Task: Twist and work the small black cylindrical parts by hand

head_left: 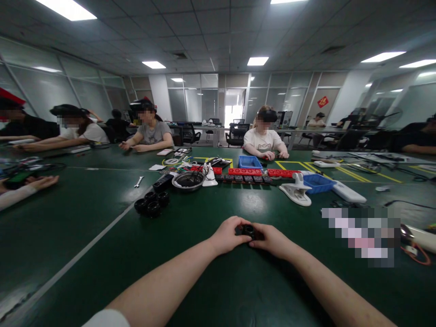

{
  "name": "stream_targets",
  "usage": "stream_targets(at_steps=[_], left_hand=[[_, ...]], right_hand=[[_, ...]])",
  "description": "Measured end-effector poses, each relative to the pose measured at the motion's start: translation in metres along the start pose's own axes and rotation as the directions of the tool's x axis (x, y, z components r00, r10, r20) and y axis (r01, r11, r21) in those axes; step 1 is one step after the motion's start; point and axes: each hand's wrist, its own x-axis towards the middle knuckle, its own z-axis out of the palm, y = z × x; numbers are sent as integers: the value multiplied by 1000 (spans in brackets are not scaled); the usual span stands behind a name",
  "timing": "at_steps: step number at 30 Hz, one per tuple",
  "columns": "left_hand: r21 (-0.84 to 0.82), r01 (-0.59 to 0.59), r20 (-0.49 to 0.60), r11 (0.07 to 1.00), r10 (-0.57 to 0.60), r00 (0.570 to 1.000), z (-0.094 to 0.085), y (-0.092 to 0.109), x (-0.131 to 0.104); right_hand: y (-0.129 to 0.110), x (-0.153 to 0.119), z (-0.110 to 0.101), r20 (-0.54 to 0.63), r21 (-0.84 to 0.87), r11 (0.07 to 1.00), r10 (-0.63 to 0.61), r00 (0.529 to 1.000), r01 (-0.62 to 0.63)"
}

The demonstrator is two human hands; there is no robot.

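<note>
Both hands meet over the green table in the lower middle. My left hand (230, 235) is closed, its thumb and fingers pinching a small black round part (248, 230) with a ring-shaped top. From the other side my right hand (270, 238) grips the same part with thumb and fingertips. Fingers cover much of the part, and its exact kind does not show. Ahead and to the left stands a cluster of several black round parts (151, 204), close together and similar in colour.
Beyond my hands are a metal bowl (189, 180), a white clamp base (297, 190), red socket strips (245, 171), a blue basket (318, 183) and another blue basket (250, 162). A wrench (138, 182) lies left. Several people sit around the table; a co-worker's hand (42, 182) shows at left.
</note>
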Motion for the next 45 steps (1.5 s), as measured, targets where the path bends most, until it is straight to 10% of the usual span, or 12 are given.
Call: stream_targets(at_steps=[8, 18, 33, 45], left_hand=[[92, 141, -196, 986, -121, 973, 11, 4, -1], [18, 4, -20, 1000, -3, 1000, -1, 1, -1], [49, 152, -165, 987, -143, 976, 15, 3, -3], [30, 47, -16, 998, -46, 999, 1, 3, -2]], right_hand=[[-17, 3, 20, -287, -348, 890, 197, 937, -294], [2, 0, -4, 46, 89, 996, 20, 999, -24], [-20, 2, 16, -221, -352, 900, 188, 957, -258], [0, -2, -5, 17, 34, 999, 31, 999, -31]])
